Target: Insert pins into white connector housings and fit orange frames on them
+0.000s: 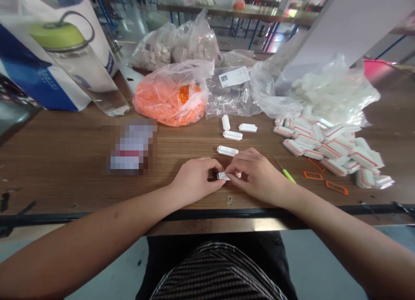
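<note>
My left hand [194,179] and my right hand [257,174] meet near the front edge of the wooden table [71,183]. Both pinch one small white plastic part [223,176] between their fingertips. Just beyond the hands lies a white plastic case [227,151], and a few more white cases [232,135] lie further back. A green-tipped tool [288,175] rests on the table under my right wrist. Loose orange rectangular rings [313,175] lie to the right of it.
A heap of white cases with orange rims [333,151] sits at the right, before a clear bag of white parts [330,90]. A bag of orange rings [170,99], a labelled clear bag [231,90], a water bottle [81,62] and a blurred package [131,146] stand behind and left.
</note>
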Motion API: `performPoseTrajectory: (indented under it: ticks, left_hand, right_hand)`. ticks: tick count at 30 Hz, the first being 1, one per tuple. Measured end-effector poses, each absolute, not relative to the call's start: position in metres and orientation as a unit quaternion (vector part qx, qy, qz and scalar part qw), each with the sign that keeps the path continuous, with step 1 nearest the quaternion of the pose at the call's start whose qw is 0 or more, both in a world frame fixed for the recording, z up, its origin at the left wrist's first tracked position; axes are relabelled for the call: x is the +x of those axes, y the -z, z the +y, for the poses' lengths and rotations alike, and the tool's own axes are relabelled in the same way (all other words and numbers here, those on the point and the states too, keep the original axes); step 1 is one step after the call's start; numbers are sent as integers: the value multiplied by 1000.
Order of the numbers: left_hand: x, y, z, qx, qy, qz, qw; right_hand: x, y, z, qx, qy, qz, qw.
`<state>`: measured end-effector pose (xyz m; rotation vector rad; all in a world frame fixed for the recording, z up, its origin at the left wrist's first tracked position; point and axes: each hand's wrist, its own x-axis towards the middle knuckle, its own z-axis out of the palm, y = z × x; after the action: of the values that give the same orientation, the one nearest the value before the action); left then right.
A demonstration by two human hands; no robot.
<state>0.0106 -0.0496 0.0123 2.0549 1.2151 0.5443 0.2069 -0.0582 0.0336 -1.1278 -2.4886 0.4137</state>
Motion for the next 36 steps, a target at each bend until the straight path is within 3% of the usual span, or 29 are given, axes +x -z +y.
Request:
performPoseTrajectory:
  ticks: [9,14,26,30,33,36]
  left_hand:
    - [10,-12,-49,794,-204,464,336]
    - [10,-10,-49,789,-216,464,341]
    - [10,-11,-49,786,-220,459,352]
    - [9,-11,-49,793,-220,453,343]
    - [8,-11,-48,799,-217,451,334]
    - [7,-10,-47,803,-209,454,325]
  right_hand:
    - [202,-41,-56,-379,-121,-909,125]
    - [211,-47,-59,-382,-163,-895,164]
    - [204,-34,-78,-395,-47,-898,190]
    - [221,-35,-75,-412,-115,-870,245]
    - [252,-41,-69,-501,-178,-786,316]
    - [281,-46,-65,-594,-187,-747,233]
